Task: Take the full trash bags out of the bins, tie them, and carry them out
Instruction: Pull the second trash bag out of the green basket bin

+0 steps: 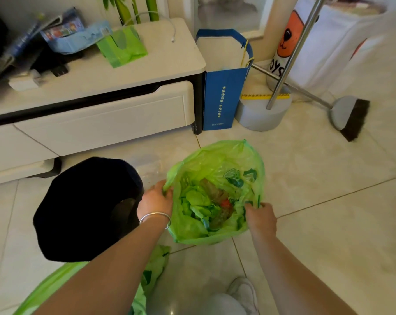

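I have the green trash bag (pixel 217 194) out of the bin and standing on the tile floor (pixel 317 178), just to the right of the black bin (pixel 87 208), which looks unlined now. My left hand (pixel 156 198) pinches the bag's rim on its left side, and my right hand (pixel 260 217) pinches the rim on the near right, fingers curled into the plastic. The mouth gapes open between them, and I can see green scraps and wrappers inside.

What matters for tying, as I judge it, is that the two hands sit on opposite sides of the opening, so the line between them runs left to right across the mouth. Drawing them together should gather the rim. The far edge of the rim stands up loose, away from both hands.
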